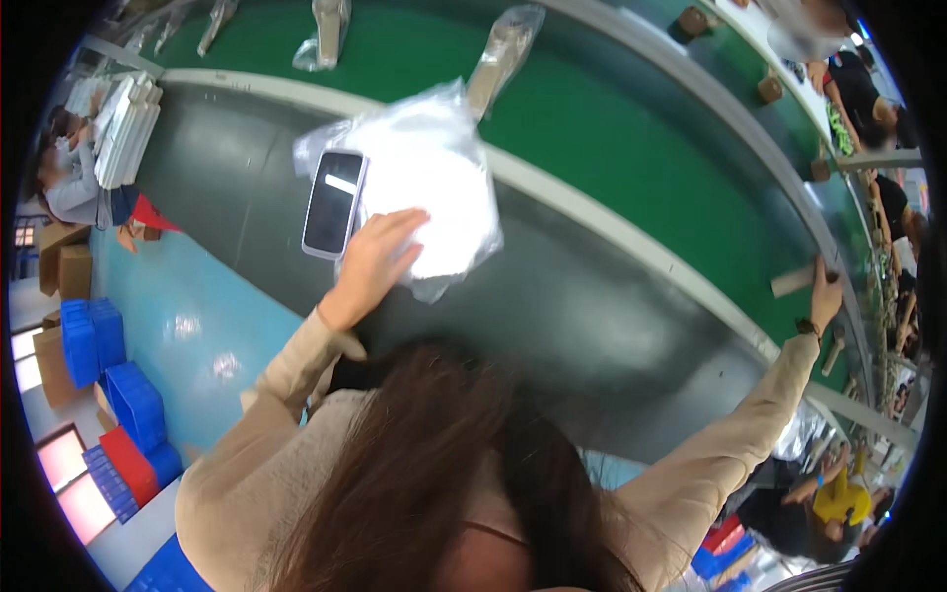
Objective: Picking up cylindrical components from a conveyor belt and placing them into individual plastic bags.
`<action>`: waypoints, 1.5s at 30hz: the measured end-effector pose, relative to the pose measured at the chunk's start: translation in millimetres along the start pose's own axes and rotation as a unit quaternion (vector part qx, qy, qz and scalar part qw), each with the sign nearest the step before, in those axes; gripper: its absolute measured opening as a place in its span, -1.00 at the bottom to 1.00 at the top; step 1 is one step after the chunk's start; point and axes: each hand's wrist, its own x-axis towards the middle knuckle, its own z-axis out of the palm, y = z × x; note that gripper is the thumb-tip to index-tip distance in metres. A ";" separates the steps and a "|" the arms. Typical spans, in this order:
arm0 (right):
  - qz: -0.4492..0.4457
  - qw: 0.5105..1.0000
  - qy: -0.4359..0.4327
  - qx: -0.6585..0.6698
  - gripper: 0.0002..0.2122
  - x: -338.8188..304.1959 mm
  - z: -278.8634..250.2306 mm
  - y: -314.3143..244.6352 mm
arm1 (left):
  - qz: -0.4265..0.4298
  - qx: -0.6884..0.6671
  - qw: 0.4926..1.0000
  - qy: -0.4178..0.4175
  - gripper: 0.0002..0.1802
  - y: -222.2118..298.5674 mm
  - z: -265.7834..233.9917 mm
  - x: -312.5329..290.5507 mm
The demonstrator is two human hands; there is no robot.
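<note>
My left hand (380, 259) lies with its fingers stretched out on a stack of clear plastic bags (439, 187), holding nothing that shows. Beside it, a smartphone (333, 205) in a pale case rests at the left edge of the stack, its screen dark with a light patch. Far to the right, my right hand (827, 298) reaches over the green conveyor belt (631, 148). Its fingers are closed on the end of a beige, handle-shaped part (791, 283), small in view. A bagged beige part (503, 59) lies on the belt just beyond the stack.
A pale rail (631, 237) separates the belt from the dark worktable (533, 286). More bagged beige parts (330, 30) lie farther left on the belt. White trays (130, 128) are stacked at the table's left end, near a seated person. Blue bins (136, 405) stand on the floor.
</note>
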 end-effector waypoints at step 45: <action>-0.381 0.840 -0.256 0.289 -0.45 -367.0 -79.8 -472.3 | 0.096 -0.322 0.942 -0.004 -0.43 11.0 -53.3 52.5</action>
